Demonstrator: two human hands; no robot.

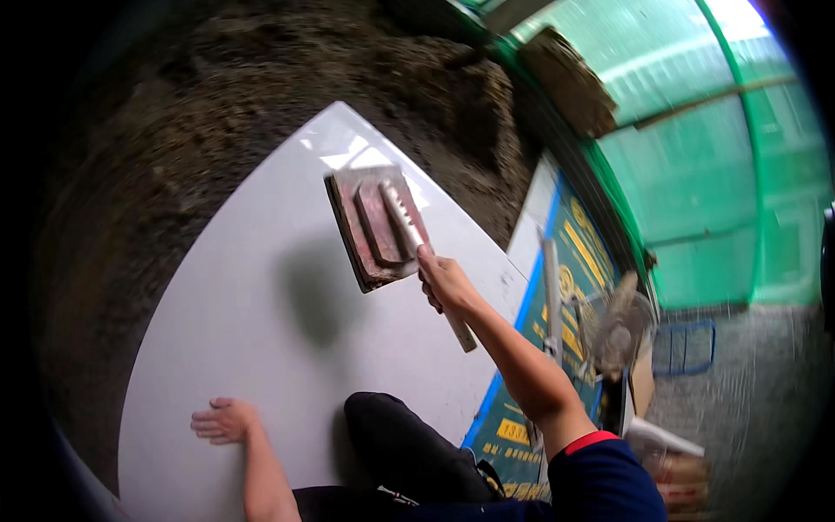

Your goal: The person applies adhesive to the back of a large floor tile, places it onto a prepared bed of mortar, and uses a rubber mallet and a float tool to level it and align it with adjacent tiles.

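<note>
My right hand (442, 280) grips the long pale handle of a flat rectangular tool (372, 235) with a worn, reddish block at its end. The tool is over the large white glossy slab (200, 331), and a blurred dark shadow shows on the slab to its left; whether it touches is unclear. My left hand (223, 422) lies on the slab at the lower left with its fingers stretched out. My dark-trousered knee (383, 422) is bent on the slab between my arms.
Rough dark soil (174, 122) surrounds the slab's far edges. At the right lie a blue-bordered printed board (500, 418), a fan (617, 331), a blue metal frame (685, 348) and bags (678, 483). Green netting (696, 191) hangs behind, with a brown object (565, 78) beside it.
</note>
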